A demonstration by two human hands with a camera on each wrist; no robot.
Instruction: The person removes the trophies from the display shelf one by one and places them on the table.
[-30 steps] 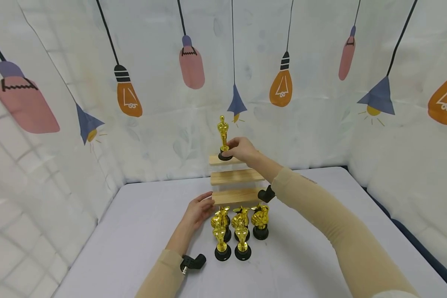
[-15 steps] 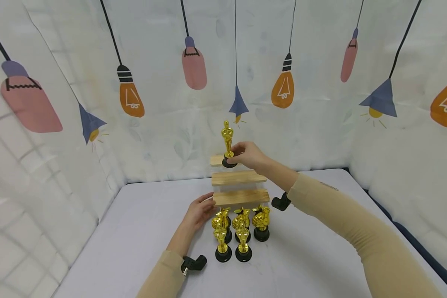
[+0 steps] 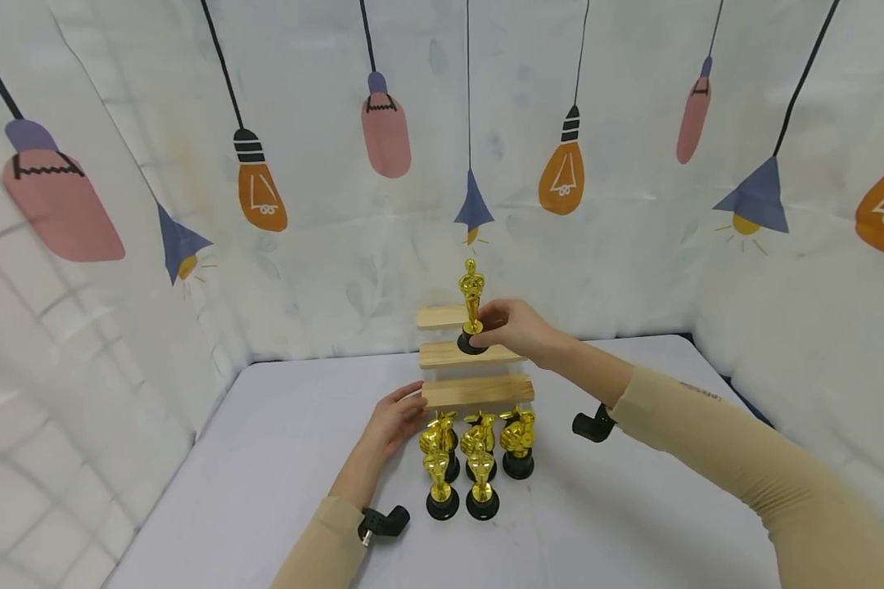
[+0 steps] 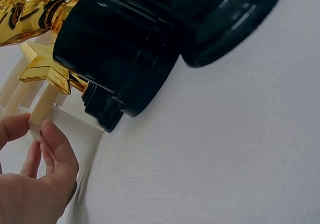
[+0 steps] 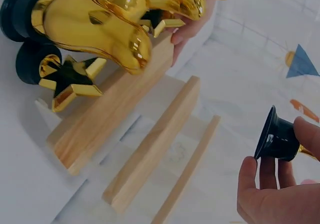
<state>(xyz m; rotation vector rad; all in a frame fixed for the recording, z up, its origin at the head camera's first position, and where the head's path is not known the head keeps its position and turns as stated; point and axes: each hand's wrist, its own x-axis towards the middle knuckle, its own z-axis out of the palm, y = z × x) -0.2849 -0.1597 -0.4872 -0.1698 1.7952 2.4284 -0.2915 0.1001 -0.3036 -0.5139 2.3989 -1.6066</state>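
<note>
My right hand (image 3: 519,329) pinches a gold figure trophy (image 3: 471,294) by its black base (image 5: 279,140). The trophy is upright, and in the head view it overlaps the middle step of a three-step wooden shelf rack (image 3: 479,391). In the right wrist view its base is apart from the boards. My left hand (image 3: 398,415) pinches the left end of the rack's lowest board (image 4: 42,107) between thumb and fingers. Several gold trophies on black bases stand in front of the rack, among them a front-left trophy (image 3: 440,487) and a right-hand trophy (image 3: 518,442). A gold star (image 5: 70,82) shows behind them.
A white cloth covers the table (image 3: 597,523). Right behind the rack hangs a pale curtain (image 3: 324,286) printed with lamps and bulbs. Each wrist wears a black camera, such as the right camera (image 3: 593,424).
The right hand has drawn the trophy from the top step down, rightward and toward the viewer. My left hand keeps its grip on the lowest board, and the standing trophies have not moved.
</note>
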